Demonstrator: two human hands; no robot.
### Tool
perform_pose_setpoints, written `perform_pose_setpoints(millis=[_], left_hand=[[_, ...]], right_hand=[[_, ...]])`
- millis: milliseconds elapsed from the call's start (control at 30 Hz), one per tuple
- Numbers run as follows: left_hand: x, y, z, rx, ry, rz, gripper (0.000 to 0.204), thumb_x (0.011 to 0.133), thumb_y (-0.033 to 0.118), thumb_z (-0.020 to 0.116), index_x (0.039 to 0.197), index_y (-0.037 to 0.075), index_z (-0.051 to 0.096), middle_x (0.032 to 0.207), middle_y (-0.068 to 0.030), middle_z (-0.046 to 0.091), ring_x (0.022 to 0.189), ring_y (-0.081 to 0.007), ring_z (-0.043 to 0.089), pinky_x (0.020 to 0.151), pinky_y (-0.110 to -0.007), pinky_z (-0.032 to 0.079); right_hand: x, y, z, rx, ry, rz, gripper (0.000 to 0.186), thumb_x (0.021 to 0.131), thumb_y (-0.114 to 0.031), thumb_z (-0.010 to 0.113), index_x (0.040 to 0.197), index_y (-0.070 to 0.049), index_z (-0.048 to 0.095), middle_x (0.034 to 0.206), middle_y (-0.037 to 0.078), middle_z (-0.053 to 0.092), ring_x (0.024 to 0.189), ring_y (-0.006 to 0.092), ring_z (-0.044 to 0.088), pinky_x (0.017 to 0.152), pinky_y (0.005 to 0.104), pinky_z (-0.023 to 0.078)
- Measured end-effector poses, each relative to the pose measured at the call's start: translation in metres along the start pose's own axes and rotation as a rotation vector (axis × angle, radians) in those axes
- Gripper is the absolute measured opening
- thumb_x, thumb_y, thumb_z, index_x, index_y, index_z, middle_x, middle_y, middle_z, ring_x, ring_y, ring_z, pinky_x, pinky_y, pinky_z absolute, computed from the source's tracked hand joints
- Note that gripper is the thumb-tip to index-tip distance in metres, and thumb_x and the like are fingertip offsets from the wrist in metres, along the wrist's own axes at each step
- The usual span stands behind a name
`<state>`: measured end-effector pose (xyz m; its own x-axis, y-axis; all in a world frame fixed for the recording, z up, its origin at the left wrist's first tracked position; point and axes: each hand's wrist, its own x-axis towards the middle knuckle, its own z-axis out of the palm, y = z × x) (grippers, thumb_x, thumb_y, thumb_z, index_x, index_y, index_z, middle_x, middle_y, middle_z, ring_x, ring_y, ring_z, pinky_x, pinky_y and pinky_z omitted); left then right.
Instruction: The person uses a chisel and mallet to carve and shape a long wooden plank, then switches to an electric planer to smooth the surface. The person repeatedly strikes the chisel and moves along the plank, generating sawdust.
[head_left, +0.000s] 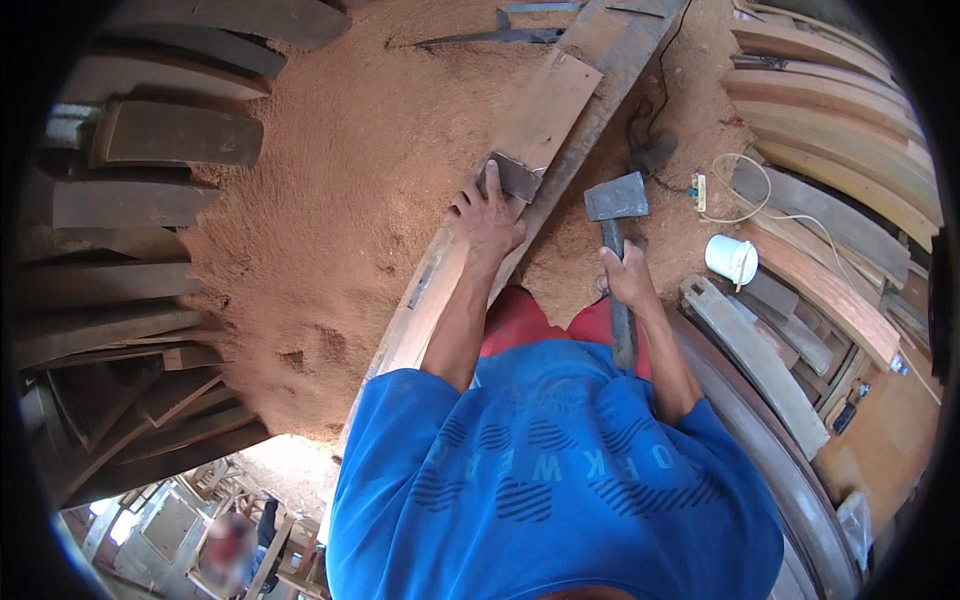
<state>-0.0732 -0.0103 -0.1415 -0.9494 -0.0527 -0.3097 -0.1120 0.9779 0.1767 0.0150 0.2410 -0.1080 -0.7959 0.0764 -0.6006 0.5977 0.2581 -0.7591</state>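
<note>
My left hand grips a small dark rectangular block, its index finger stretched along the top. The block rests on a light-brown wooden board, which lies along a long, narrow bench beam. Under my left forearm, the pale wood continues toward my body. My right hand is wrapped round the handle of a mallet with a grey, blocky head. The mallet is held upright in the picture, head away from me, to the right of the beam and apart from the dark block.
Sawdust covers the floor. Stacked planks line the left; more boards lie right. A white bucket, a power strip with a looping cable and a dark power tool sit right. Another person is lower left.
</note>
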Motion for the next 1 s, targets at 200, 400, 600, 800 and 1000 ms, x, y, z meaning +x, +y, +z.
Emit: perform_pose_setpoints(millis=[200, 400, 600, 800, 1000], left_hand=[[-0.005, 0.010, -0.006, -0.035, -0.115, -0.025, 0.118, 0.070, 0.043, 0.082, 0.163, 0.015, 0.016, 0.150, -0.0258, 0.038, 0.132, -0.0456, 0.041, 0.112, -0.059, 0.032], [-0.001, -0.002, 0.006, -0.120, -0.128, 0.079, 0.123, 0.064, 0.044, 0.084, 0.161, 0.008, 0.018, 0.146, -0.0273, 0.042, 0.132, -0.0452, 0.041, 0.115, -0.055, 0.031], [0.038, -0.060, 0.018, -0.913, -0.294, 0.275, 0.136, 0.058, 0.029, 0.095, 0.159, -0.001, 0.009, 0.158, -0.0266, 0.034, 0.153, -0.0343, 0.028, 0.127, -0.049, 0.022], [0.053, -0.070, -0.002, -1.021, -0.450, 0.101, 0.133, 0.057, 0.028, 0.095, 0.162, 0.007, 0.015, 0.158, -0.0252, 0.035, 0.150, -0.0381, 0.034, 0.126, -0.047, 0.023], [0.055, -0.072, -0.014, -1.077, -0.463, 0.079, 0.130, 0.054, 0.035, 0.094, 0.161, 0.007, 0.024, 0.152, -0.0244, 0.042, 0.147, -0.0399, 0.038, 0.125, -0.047, 0.026]], right_hand=[[0.007, 0.031, -0.037, -0.049, -0.034, -0.045, 0.029, 0.102, -0.025, 0.061, 0.090, 0.001, 0.057, 0.067, 0.008, 0.063, 0.055, 0.0169, 0.064, 0.052, 0.0343, 0.051], [0.011, 0.039, -0.065, -0.028, -0.037, -0.058, 0.029, 0.102, -0.027, 0.062, 0.089, 0.000, 0.057, 0.066, 0.008, 0.062, 0.055, 0.0168, 0.064, 0.052, 0.0352, 0.052], [0.009, 0.030, -0.064, 0.077, 0.012, -0.003, 0.028, 0.102, -0.026, 0.063, 0.092, -0.001, 0.056, 0.067, 0.007, 0.062, 0.055, 0.0152, 0.062, 0.051, 0.0330, 0.050], [-0.004, 0.020, -0.050, 0.139, 0.060, 0.010, 0.028, 0.102, -0.026, 0.063, 0.094, 0.000, 0.056, 0.068, 0.006, 0.061, 0.056, 0.0136, 0.062, 0.051, 0.0314, 0.050], [-0.014, 0.021, -0.033, 0.163, 0.029, 0.048, 0.028, 0.101, -0.026, 0.064, 0.094, 0.000, 0.056, 0.068, 0.006, 0.061, 0.058, 0.0139, 0.062, 0.052, 0.0311, 0.050]])
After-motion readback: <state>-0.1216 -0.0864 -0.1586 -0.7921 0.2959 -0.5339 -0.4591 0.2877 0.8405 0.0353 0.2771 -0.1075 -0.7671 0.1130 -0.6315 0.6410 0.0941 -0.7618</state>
